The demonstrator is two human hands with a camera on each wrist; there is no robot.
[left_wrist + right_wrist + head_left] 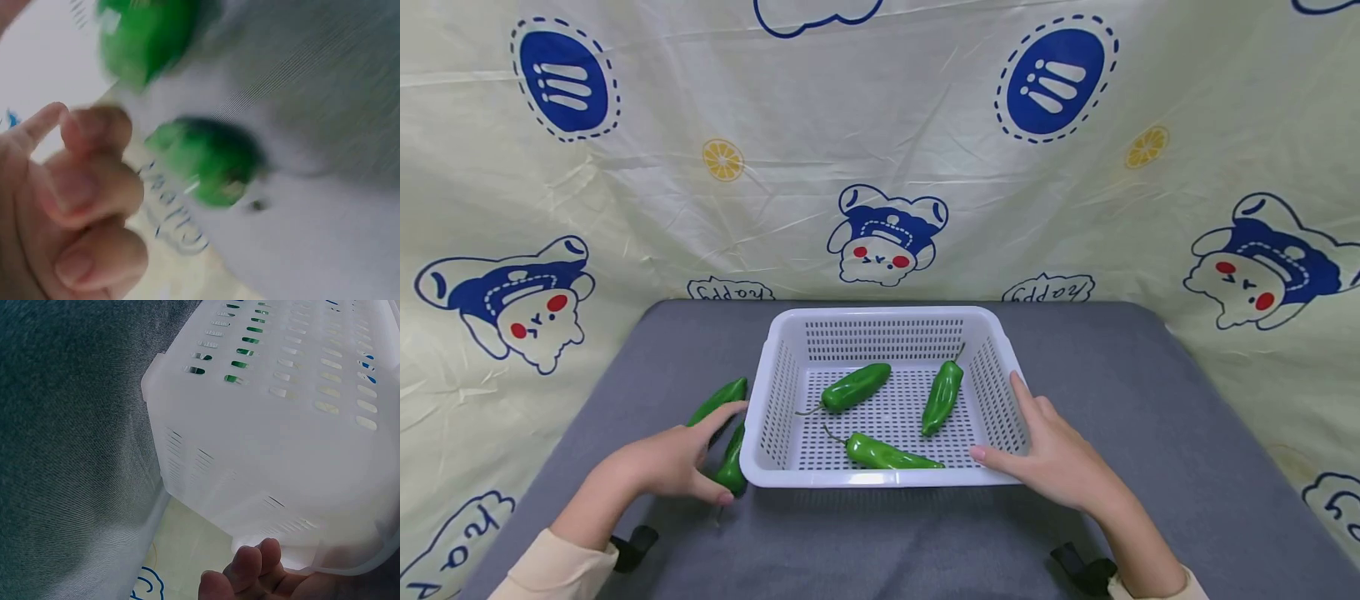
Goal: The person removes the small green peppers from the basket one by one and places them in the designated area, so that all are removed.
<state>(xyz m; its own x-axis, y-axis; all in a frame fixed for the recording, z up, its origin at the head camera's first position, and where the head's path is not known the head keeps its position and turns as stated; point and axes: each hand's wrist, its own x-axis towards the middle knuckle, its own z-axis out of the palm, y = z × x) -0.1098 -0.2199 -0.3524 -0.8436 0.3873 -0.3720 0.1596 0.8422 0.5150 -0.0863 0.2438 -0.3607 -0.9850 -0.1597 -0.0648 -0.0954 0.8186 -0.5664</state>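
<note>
While the rim of a white basket [820,478] is pinched at its right end by the right hand [1060,462], thumb over the edge, two green peppers [721,401] on the grey cloth [887,550] are reached around by the left hand [662,458], its thumb and forefinger spread; whether either is touched cannot be told. Three more peppers [856,387] are held inside the basket.

Pale creased sheeting [880,108] behind and at both sides, blue oval emblems [567,82], orange-slice prints [723,160], red-cheeked cartoon figures [887,237], outlined lettering [730,289], grey cloth-covered table [1105,400] with rounded far corners, soft sheen along the sheeting's folds
</note>
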